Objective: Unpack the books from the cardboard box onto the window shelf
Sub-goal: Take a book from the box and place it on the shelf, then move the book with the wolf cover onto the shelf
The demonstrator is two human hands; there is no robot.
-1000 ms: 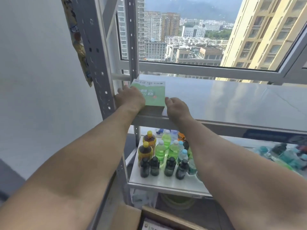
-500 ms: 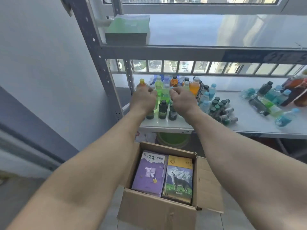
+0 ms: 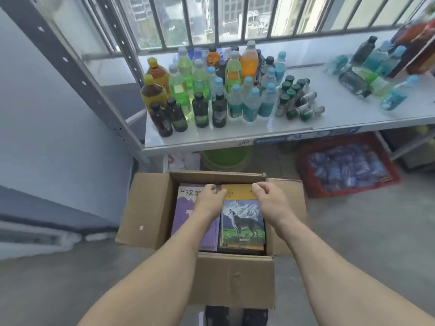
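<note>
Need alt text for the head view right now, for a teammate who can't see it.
Both hands, left hand and right hand, reach into an open cardboard box on the floor, over a purple book and a wolf-cover book. Behind stands a shelf with drink bottles.

Both hands point(image 3: 240, 198) over boxed books point(image 3: 242, 222)

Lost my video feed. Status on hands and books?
Both hands over box, left hand and right hand empty. Wolf book, purple book inside. Nothing blocking.
</note>
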